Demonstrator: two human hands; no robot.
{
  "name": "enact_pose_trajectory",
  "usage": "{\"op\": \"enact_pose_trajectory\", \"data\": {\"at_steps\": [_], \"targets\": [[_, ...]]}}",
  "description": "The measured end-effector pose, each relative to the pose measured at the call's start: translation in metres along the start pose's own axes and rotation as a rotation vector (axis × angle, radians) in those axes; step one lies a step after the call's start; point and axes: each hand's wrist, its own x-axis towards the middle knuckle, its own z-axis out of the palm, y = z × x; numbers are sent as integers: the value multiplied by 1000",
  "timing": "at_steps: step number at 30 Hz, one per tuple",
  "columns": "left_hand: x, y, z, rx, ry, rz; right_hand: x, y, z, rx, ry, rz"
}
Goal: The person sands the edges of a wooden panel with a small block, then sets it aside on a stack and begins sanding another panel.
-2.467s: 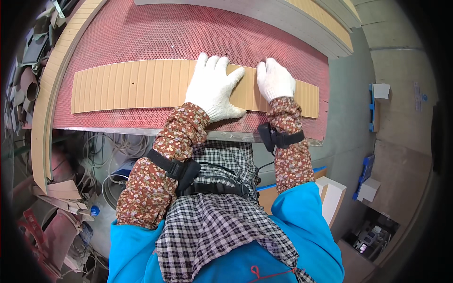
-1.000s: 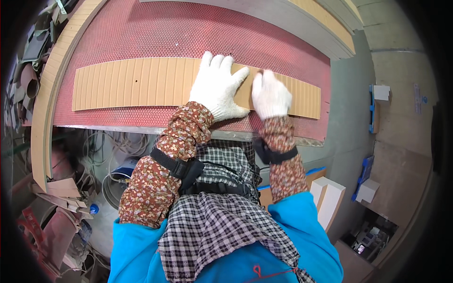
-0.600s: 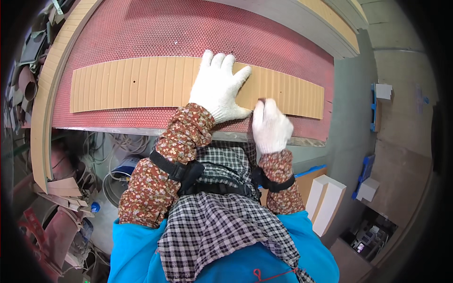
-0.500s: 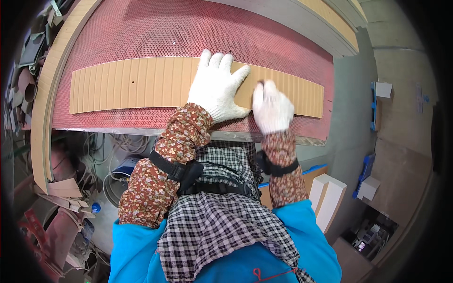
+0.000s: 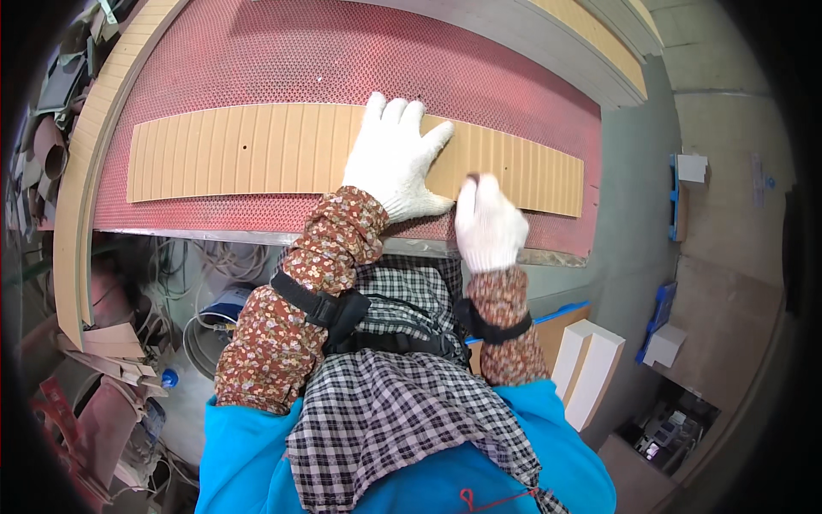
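Observation:
A long tan panel with ribbed grooves (image 5: 240, 163) lies across the red textured work surface (image 5: 342, 56). On its middle my left hand (image 5: 396, 158), in a white knit glove, is pressed flat with the fingers spread. My right hand (image 5: 491, 223), gloved the same way, is closed over the panel's near edge, right of the left hand. A small dark piece (image 5: 473, 177) pokes out between its thumb and fingers; its kind is too hidden to name. Two small dark spots mark the panel, one toward each end.
Long tan boards (image 5: 103, 146) line the left side of the work surface, and pale boards (image 5: 591, 38) stand at the far right. Below on the left are a bucket (image 5: 205, 338), hoses and scrap pieces. White blocks (image 5: 588, 373) stand at the lower right.
My right hand has drawn back toward me, off the panel's middle to its near edge, uncovering a dark spot on the panel. The left hand has stayed almost in place.

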Motion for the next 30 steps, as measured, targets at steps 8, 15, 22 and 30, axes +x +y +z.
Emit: {"op": "enact_pose_trajectory", "data": {"at_steps": [8,15,22,30], "targets": [[0,-3,3,13,49,14,45,-7,-7,14,-172,61],[2,-3,4,-22,27,15,104,3,13,-105,-143,-91],[0,-2,1,9,7,2,11,-1,2,-23,5,-19],[-1,-5,3,33,-5,26,-32,-7,-10,15,-1,-14]]}}
